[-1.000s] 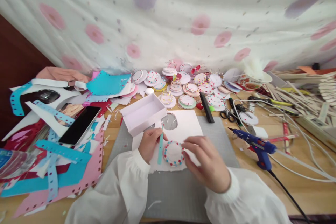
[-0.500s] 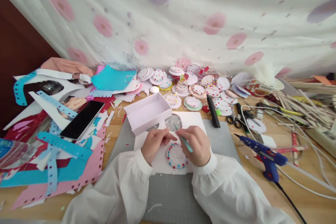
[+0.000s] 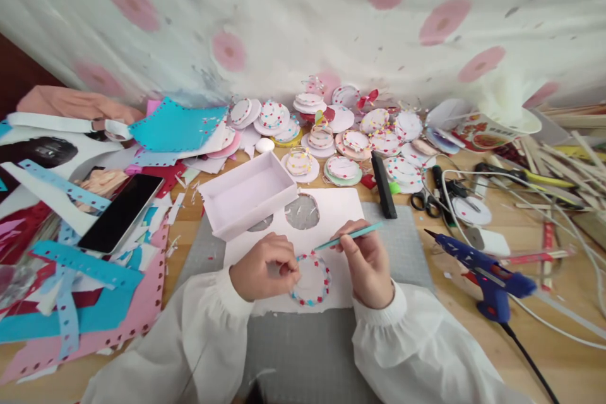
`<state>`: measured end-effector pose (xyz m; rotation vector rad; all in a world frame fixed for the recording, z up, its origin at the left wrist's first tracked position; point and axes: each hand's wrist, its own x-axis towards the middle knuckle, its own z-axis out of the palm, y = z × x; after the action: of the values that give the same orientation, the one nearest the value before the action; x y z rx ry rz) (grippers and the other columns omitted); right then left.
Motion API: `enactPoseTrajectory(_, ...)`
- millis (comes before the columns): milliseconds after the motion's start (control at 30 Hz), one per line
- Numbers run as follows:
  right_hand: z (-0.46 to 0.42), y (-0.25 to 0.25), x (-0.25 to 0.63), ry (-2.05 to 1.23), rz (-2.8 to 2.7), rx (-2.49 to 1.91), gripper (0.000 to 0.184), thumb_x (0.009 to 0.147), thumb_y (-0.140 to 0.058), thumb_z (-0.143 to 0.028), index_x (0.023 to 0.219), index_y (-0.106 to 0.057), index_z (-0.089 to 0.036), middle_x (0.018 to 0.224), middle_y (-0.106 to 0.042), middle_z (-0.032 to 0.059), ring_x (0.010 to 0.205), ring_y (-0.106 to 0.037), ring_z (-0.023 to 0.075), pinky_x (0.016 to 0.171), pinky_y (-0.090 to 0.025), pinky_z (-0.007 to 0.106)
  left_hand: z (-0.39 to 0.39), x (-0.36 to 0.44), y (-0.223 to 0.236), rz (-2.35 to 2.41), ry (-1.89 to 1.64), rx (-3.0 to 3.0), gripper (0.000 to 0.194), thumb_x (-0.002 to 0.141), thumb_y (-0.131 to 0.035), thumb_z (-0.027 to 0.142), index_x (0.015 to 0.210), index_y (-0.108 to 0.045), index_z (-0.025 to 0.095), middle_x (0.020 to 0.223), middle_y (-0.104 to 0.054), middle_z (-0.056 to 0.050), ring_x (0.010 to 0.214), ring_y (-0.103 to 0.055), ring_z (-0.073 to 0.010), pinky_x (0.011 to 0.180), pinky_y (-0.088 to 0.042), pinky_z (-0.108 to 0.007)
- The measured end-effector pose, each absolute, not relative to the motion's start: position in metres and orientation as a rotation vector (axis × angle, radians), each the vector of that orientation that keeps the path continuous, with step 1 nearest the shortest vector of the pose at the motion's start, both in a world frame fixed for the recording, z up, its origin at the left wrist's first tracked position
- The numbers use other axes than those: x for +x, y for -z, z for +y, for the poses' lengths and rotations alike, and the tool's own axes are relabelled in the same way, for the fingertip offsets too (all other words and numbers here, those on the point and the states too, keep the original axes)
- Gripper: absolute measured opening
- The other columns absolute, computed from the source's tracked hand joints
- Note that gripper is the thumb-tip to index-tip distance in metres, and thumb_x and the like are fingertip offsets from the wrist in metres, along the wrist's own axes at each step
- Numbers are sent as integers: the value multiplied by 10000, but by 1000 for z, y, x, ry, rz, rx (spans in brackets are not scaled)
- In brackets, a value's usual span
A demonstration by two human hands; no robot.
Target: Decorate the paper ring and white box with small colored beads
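Note:
My right hand grips a slim teal pen-like tool between thumb and fingers, its tip pointing left. My left hand is closed, thumb and fingertips pinched together; whatever they hold, if anything, is too small to make out. Below the hands lies a ring of red, blue and white beads on a white sheet with round holes cut in it. The left fingertips are at the ring's left edge. The sheet rests on a grey cutting mat.
A pale open box sits behind my left hand. Beaded paper discs crowd the back. A blue glue gun, scissors and cables lie right. Left are paper scraps and a phone.
My hands have moved apart, the left one leftward. The teal tool has turned from steep to nearly level, with its tip lower left. The view has shifted slightly right and downward.

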<state>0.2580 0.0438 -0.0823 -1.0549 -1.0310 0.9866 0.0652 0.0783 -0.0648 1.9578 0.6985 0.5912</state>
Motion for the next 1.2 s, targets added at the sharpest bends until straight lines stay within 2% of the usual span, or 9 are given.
enactPoseTrajectory(233, 45, 86, 258, -983, -1030, -1063, 107, 860, -567, -292, 819, -554, -194, 738, -515, 0, 636, -511, 115, 580, -435, 255, 83, 66, 61, 677, -462, 1930, 318, 896, -458, 291, 620, -563, 172, 616, -606, -17, 627, -509, -138, 743, -354, -306)
enactPoseTrajectory(400, 46, 85, 259, -961, -1033, -1066, 103, 856, -571, -291, 824, -562, -194, 753, -515, 2, 637, -515, 115, 575, -445, 258, 82, 65, 64, 789, -555, 1821, 336, 897, -463, 350, 632, -562, 168, 640, -579, -28, 664, -507, -151, 714, -378, -288)
enactPoseTrajectory(567, 46, 87, 258, -937, -1004, -1063, 86, 854, -581, -278, 829, -568, -198, 774, -509, -6, 637, -523, 101, 576, -454, 245, 78, 68, 67, 858, -634, 1758, 170, 805, -614, 314, 757, -591, 152, 725, -527, -16, 670, -477, -130, 666, -392, -251)
enactPoseTrajectory(667, 46, 88, 259, -927, -977, -1077, 97, 854, -582, -290, 837, -564, -196, 789, -510, -3, 646, -528, 105, 579, -462, 250, 77, 70, 66, 874, -638, 1761, 147, 848, -546, 271, 768, -577, 152, 751, -538, -26, 689, -484, -133, 676, -392, -253)
enactPoseTrajectory(867, 46, 87, 259, -850, -1029, -1127, 114, 862, -567, -297, 823, -541, -193, 759, -512, -2, 632, -516, 110, 578, -450, 260, 79, 68, 60, 830, -583, 1757, 265, 901, -438, 302, 700, -537, 162, 707, -514, -27, 714, -482, -158, 706, -373, -278)
enactPoseTrajectory(1200, 45, 84, 255, -804, -1159, -1148, 97, 855, -570, -273, 801, -542, -197, 725, -520, 2, 653, -518, 132, 582, -438, 272, 80, 68, 61, 803, -556, 1805, 316, 910, -407, 358, 684, -521, 170, 687, -508, -24, 687, -464, -161, 700, -363, -289)
